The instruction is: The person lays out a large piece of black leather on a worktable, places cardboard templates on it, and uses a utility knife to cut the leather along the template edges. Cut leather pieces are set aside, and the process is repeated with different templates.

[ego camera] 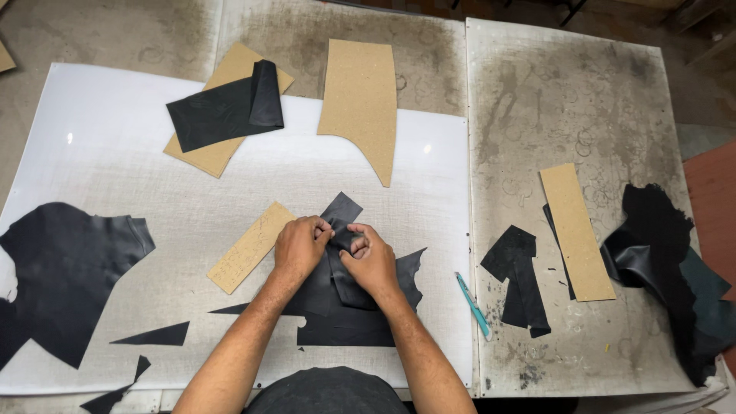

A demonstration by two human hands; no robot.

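Both hands are bunched up together mid-board. The left hand is curled tight, pinching the edge of a black leather strip between thumb and fingers. The right hand is clenched too, gripping the same strip just beside it, knuckles nearly touching the left. The strip pokes up and away from the fingers, and its lower part runs under the right hand onto a bigger leather offcut lying flat on the white cutting mat.

Just left of the hands sits a small tan card pattern, touching the leather pile. My guess at what goes sideways: with both grips that close, any tug could stretch or crease the strip, or drag the offcut underneath and nudge that pattern out of place.

Further out, a teal knife lies at the mat's right edge, near the right forearm. An elbow swing could knock it, and I can't tell if the blade's out.

Beyond that: a tall pattern up top, a folded leather piece on another card, and more scraps on the stained board.
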